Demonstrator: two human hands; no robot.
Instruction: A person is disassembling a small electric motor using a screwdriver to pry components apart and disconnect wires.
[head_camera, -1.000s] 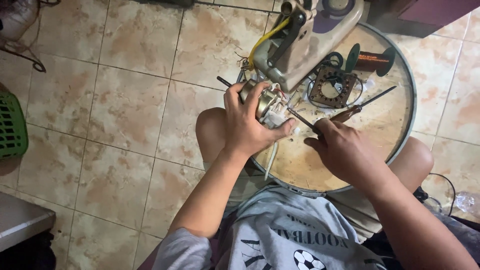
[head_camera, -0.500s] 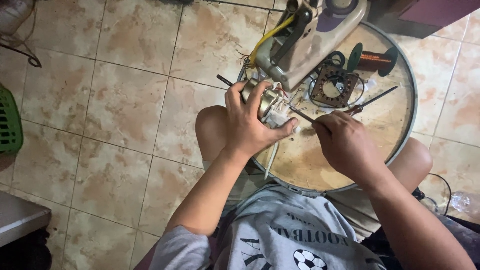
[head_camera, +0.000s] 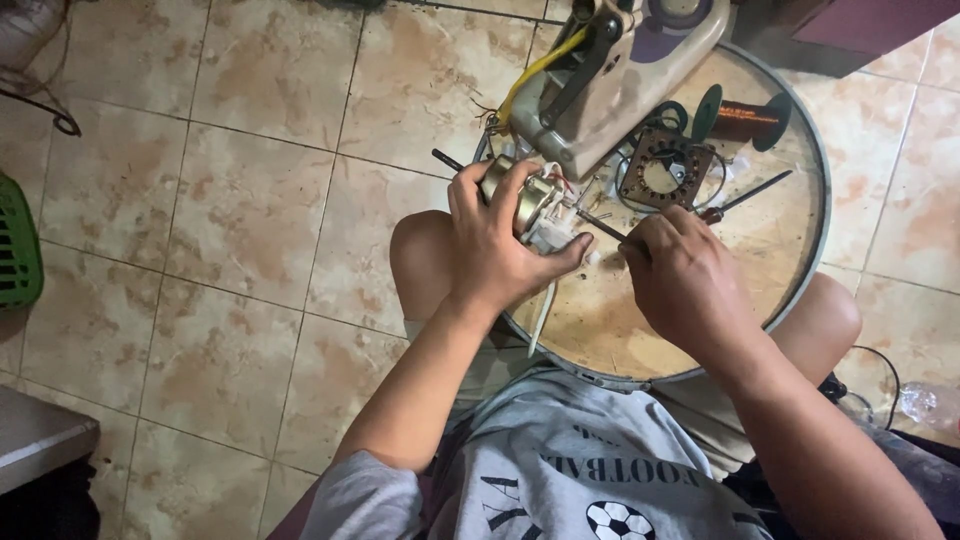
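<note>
The left hand (head_camera: 500, 245) grips the small fan motor (head_camera: 530, 200) firmly while the right hand (head_camera: 685, 275), closed on the screwdriver (head_camera: 600, 228), should keep its tip square and steady.

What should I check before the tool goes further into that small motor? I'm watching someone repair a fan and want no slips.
1. Motor held firmly: ok. The left hand wraps around the small metal motor.
2. Tool gripped: ok. The right hand holds the thin tool, which points at the motor.
3. Tip seated on the right spot: cannot tell; the fingers hide the contact.
4. White wire free of the tool: ok; it hangs below the motor.
5. Loose parts out of the way: ok. The square coil frame and copper spool lie farther back on the round tray.
</note>
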